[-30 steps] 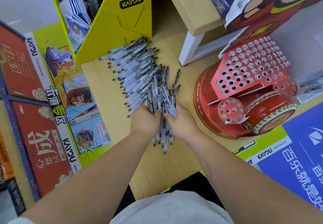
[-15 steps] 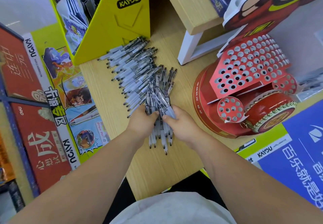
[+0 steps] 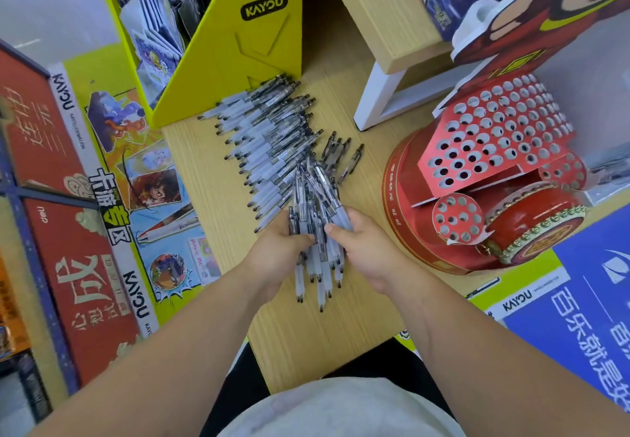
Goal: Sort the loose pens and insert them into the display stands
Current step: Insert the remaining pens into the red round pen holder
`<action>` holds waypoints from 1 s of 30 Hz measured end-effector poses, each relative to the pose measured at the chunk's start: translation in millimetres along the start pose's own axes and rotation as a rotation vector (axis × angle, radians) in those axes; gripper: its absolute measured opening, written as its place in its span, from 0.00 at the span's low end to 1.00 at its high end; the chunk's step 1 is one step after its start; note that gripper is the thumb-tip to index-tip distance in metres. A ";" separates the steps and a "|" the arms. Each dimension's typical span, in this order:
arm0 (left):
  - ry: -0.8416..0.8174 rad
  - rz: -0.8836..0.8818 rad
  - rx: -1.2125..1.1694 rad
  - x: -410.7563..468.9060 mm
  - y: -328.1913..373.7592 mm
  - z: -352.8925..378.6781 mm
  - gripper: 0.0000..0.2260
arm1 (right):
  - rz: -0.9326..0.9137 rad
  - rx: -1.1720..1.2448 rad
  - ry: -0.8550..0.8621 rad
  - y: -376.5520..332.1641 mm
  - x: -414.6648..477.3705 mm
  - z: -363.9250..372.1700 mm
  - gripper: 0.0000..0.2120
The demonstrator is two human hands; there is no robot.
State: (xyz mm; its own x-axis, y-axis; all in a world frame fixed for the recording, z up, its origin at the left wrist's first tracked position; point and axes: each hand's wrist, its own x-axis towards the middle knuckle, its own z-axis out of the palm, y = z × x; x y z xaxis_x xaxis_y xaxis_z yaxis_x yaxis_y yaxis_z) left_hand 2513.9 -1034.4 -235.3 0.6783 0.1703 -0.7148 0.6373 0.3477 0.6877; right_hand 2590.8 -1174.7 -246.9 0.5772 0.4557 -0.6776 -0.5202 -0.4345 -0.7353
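Head view: left hand (image 3: pixel 276 253) and right hand (image 3: pixel 370 254) clasp pen bundle (image 3: pixel 318 197), bare tabletop (image 3: pixel 324 344) toward near edge.

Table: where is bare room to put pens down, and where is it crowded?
Bare wood lies on the table near its front edge, below the bundle of pens. A narrower strip runs between the row of pens and the table's left edge. Crowded: the middle, from the yellow stand down to the left hand and right hand.

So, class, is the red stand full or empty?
Empty: every visible hole in the red stand holds nothing.
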 end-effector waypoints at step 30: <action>0.082 0.022 -0.034 2.6 27.3 -23.5 0.06 | 0.024 0.029 0.155 -30.9 9.3 1.5 0.04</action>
State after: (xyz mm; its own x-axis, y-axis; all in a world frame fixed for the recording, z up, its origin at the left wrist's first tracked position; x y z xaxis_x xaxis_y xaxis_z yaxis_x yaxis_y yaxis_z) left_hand 2524.4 -1002.8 -221.3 0.6584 0.2529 -0.7089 0.6090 0.3744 0.6992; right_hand 2611.3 -1155.9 -230.5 0.6536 0.3193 -0.6862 -0.5513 -0.4203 -0.7207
